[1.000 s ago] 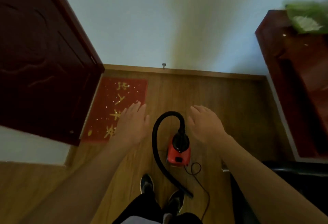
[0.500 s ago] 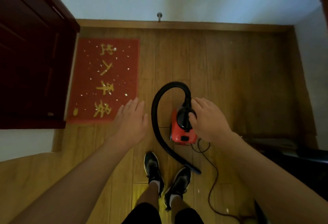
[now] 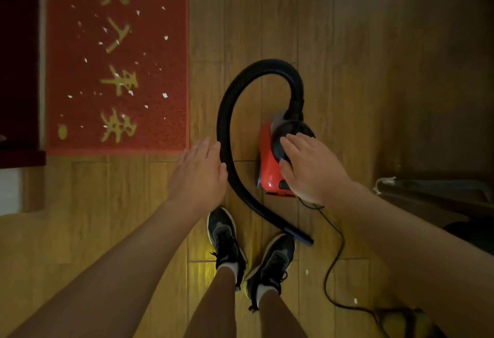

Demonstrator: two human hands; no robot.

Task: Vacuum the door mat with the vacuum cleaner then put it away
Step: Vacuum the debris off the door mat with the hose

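Observation:
A small red and black vacuum cleaner (image 3: 267,166) stands on the wooden floor in front of my feet. Its black hose (image 3: 227,113) loops up and round to the left, and the nozzle end (image 3: 302,237) lies by my right shoe. My right hand (image 3: 310,169) rests on the black top of the vacuum, fingers and thumb wrapped over it. My left hand (image 3: 200,177) hovers flat and open just left of the hose, holding nothing. The red door mat (image 3: 117,64) with gold characters lies at the upper left, strewn with white scraps.
A dark red door (image 3: 18,56) stands along the mat's left edge. The black power cord (image 3: 334,265) trails from the vacuum to the lower right. Dark furniture (image 3: 441,196) sits low at the right. My black shoes (image 3: 227,241) are just below the hose.
The view has tilted down and closer to the floor. My right hand has come down from above the vacuum onto its black top and closed over it. My left hand stays open beside the hose.

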